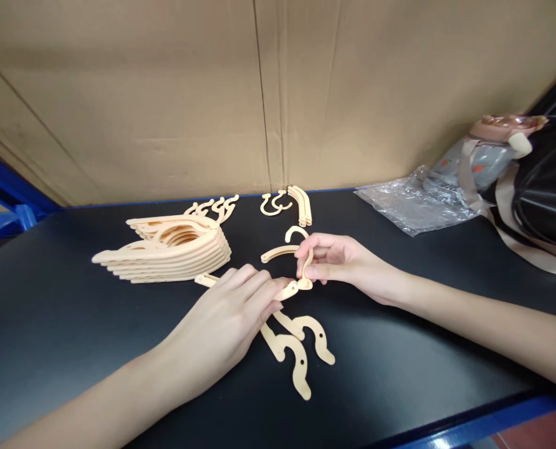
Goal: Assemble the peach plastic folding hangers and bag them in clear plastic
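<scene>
My left hand [240, 305] is closed around a cream plastic hanger arm [288, 290], whose other end sticks out past the knuckles on the left. Between thumb and fingers, my right hand [334, 259] pinches a cream hanger hook [297, 232], its curl pointing up and its foot touching or nearly touching the arm's tip. Behind the hands lies another curved hanger arm [278, 251]. Two flat hanger pieces with notched, wavy ends [301, 368] reach out from under my left hand toward the front. The palm side of my left hand is hidden.
A stack of folded hangers [175, 262] stands left on the black table [399, 362]. Farther back are wavy pieces [212, 209], loose hooks [274, 202] and curved arms [300, 206]. At right lie a plastic bag [413, 199], a bottle [488, 153] and a black bag [549, 181]. Cardboard [166, 93] rises behind.
</scene>
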`<state>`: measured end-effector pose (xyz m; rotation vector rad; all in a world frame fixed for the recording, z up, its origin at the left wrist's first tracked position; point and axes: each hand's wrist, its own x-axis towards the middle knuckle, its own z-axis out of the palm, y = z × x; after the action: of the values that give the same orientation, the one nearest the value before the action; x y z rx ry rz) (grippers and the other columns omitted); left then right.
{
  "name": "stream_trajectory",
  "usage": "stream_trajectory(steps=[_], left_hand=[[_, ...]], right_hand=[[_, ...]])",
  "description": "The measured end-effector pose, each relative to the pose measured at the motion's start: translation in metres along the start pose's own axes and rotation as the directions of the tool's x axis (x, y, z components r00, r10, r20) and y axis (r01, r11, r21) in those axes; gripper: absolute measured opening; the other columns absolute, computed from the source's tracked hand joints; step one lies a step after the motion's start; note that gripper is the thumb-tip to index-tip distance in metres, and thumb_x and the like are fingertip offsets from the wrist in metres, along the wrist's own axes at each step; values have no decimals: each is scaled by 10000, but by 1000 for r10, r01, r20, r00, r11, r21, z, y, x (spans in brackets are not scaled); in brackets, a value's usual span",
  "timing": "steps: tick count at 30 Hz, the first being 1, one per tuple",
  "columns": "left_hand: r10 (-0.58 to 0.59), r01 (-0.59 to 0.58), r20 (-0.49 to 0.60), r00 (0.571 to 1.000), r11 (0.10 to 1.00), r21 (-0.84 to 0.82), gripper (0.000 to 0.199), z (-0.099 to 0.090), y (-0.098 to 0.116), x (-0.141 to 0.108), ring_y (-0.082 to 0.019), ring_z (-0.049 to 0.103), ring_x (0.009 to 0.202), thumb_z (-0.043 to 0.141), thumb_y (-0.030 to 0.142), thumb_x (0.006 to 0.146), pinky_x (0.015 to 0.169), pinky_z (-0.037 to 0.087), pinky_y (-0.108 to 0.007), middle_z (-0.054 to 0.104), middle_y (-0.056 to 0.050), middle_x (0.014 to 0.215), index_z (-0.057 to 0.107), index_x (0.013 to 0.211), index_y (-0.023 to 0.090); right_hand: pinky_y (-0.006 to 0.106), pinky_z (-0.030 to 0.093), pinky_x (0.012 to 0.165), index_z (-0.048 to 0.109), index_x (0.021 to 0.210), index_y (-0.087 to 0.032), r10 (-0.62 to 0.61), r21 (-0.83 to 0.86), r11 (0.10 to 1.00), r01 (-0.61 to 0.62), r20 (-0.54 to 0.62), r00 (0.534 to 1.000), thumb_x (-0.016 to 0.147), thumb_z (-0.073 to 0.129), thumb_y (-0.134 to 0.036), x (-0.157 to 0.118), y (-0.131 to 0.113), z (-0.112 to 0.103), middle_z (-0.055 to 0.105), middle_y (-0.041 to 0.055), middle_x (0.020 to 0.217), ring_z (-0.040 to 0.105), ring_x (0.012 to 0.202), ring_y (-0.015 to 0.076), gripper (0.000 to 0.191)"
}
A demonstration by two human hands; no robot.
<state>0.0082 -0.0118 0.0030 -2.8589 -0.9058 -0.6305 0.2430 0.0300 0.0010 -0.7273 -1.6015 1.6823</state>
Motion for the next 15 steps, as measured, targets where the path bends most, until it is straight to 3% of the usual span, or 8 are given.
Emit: stream_trajectory(steps=[6,15], left_hand=[[76,-77,-30,997,997,-12,255,2,-4,2,-178,508,795,321,122,1039,697,379,-309,602,-33,863,557,1132,147],[108,-108,-9,994,994,2,281,0,-5,1,-181,529,775,339,123,1026,700,416,-307,601,-37,841,573,1182,132]], right_hand=[[275,476,751,672,1012,-205,18,-4,1000,-18,59,998,817,755,-242,1,0,-1,702,-15,847,637,772,112,215],[273,492,780,685,996,-215,19,-20,1000,-18,58,998,808,763,-230,2,1,-1,701,-23,855,645,781,104,204]])
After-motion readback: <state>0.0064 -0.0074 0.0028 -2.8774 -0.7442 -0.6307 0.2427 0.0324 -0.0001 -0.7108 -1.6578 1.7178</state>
